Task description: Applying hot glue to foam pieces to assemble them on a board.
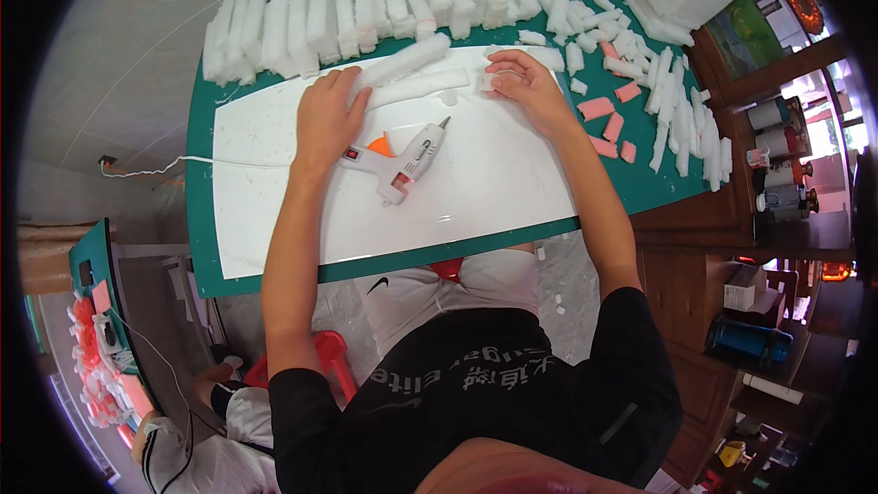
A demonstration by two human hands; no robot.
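My left hand [327, 114] is curled at the left ends of two white foam strips, its thumb and fingers closed about the end of the nearer strip [421, 87]. Just behind lies the thicker white foam bar [407, 57]. My right hand [526, 87] pinches a small white foam block [487, 82] near the right end of that strip; the fingers partly cover it. Between my forearms a white glue gun [402, 165] with an orange trigger lies on its side on the white board [494, 192], nozzle pointing away from me and to the right.
Long white foam bars [320, 9] line the back of the green table [206, 220]. Small white pieces, pink blocks [596, 108] and more strips [672, 114] lie at right. A cord [183, 161] runs left to the wall. Another person [215, 430] sits at lower left, by a second table.
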